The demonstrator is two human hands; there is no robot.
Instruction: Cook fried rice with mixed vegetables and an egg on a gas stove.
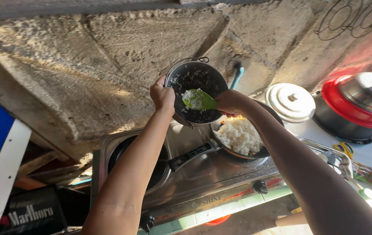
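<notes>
Pot: tilted at 12 o'clock, light, rigid; left hand clamps its rim
Spoon: green, right hand closed on it, scraping sticky rice toward pan

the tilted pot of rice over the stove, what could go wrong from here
The left hand holds the dark pot tipped steeply; the right hand scrapes rice with a green spatula. Rice may miss the frying pan and land on the stove. The right forearm hangs over the pan and could get burnt if it is hot.
</notes>
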